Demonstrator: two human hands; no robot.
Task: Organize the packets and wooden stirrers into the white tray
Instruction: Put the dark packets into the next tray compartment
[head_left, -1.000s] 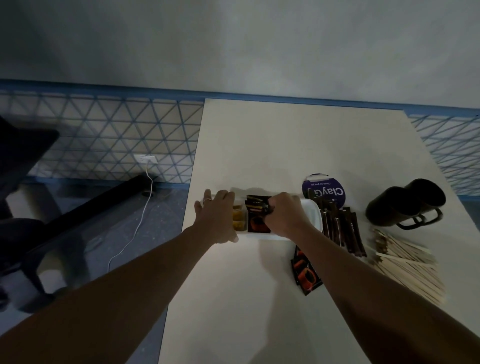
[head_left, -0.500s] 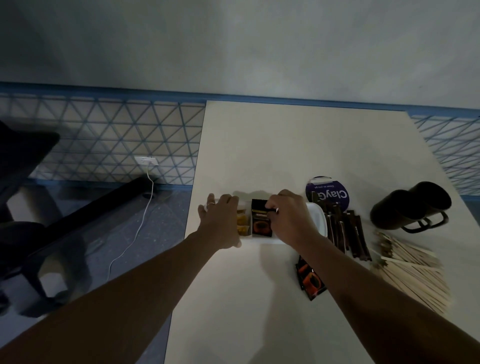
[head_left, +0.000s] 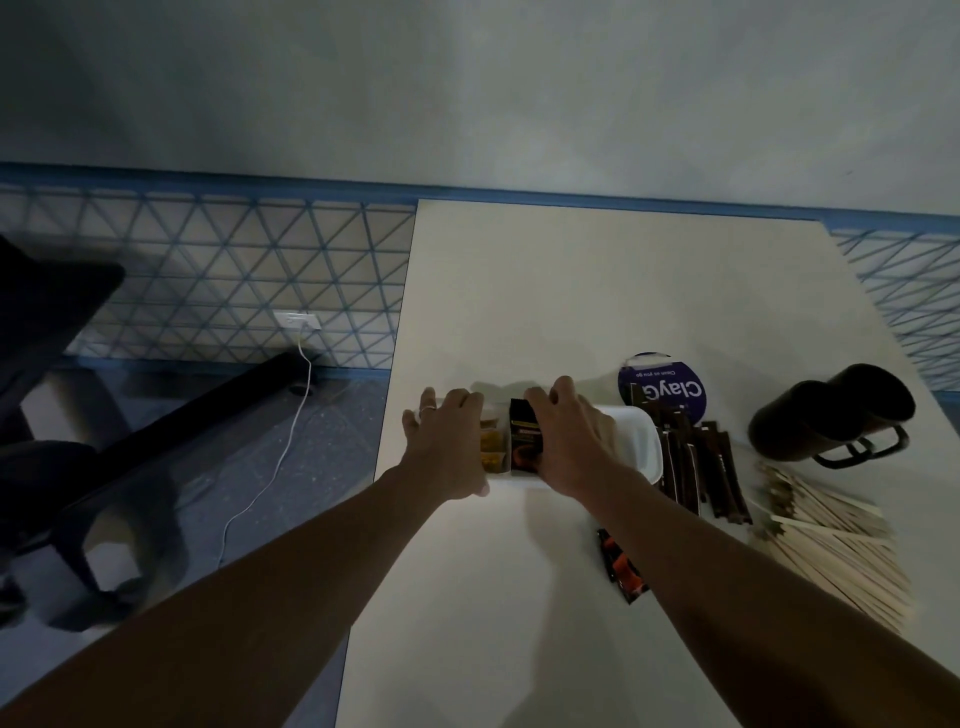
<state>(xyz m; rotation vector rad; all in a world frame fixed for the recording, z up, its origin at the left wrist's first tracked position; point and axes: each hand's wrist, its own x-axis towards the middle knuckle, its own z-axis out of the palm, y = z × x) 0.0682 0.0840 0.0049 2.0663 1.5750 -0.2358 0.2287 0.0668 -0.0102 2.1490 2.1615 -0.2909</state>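
Nearest, a wide stretch of tabletop (head_left: 467, 623) lies between the two forearms. Its left edge runs just left of the left forearm, with the floor (head_left: 291, 467) beyond it. Right of the right forearm some orange packets (head_left: 623, 571) lie flat, and farther right the stirrers (head_left: 836, 556) are in a loose pile close to the right edge.

Next comes the tray (head_left: 647, 447), very near the left edge. The left hand (head_left: 447, 447) rests on its left end with the fingers stretched out and relaxed, the thumb at the near rim. Yellow packets (head_left: 491, 449) sit in the tray just beside this hand. The right hand (head_left: 566, 441) lies over the middle of the tray, fingers bent on the dark packets (head_left: 524, 434) standing there; whether it grips them I cannot tell.

Just right of the tray lie brown sticks (head_left: 696, 467), then two mugs (head_left: 831, 415) on their sides. Behind the tray is a purple disc (head_left: 670, 389). After it the tabletop runs on to its far edge, against the wall (head_left: 519, 104).
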